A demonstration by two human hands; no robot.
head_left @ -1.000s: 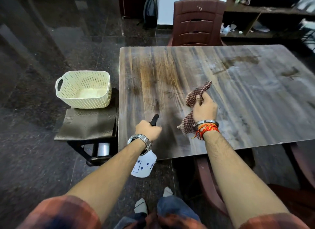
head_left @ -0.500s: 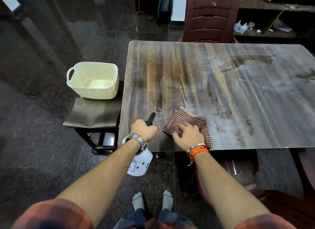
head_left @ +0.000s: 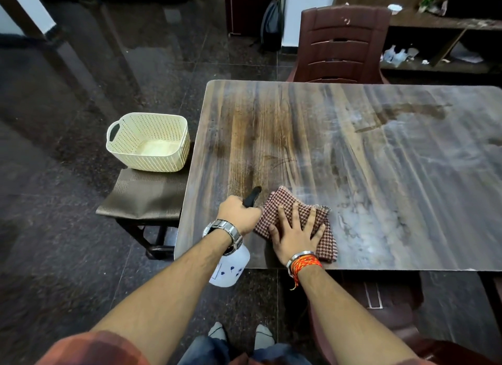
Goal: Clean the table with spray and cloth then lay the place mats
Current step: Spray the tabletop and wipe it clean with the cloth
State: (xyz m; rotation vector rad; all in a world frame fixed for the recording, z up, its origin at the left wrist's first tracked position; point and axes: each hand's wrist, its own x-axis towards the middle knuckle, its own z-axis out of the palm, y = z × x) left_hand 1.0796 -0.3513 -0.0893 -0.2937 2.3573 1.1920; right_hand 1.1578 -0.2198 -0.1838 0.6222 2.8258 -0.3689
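Checked red-and-white cloth is pressed flat on the wooden table near its lower edge, in the lower centre of the frame. It is held down by the right hand, whose fingers are spread straight over it rather than curled round it. Just to its left in the frame, the spray bottle is gripped by the left hand, fingers wrapped round the black trigger head. Its white body is hung past the table edge, over the floor. The place mats are judged to be the brown woven material on the stool at centre left, under the cream basket; how many there are cannot be told.

Since the cloth is held only by a flat palm, it could be bunched up or left behind if the wipe is pushed fast, and streaks could be left in the grey film across the right of the frame. The bottle could be knocked against the table edge, or dropped if the grip is loosened. Mats could be laid on a surface not yet dried.

One second earlier the cloth was held up, bunched in pinched fingers above the table. Half a second earlier it had been set down. Now the fingers are fanned more widely across it. The left hand's hold on the bottle is unchanged.
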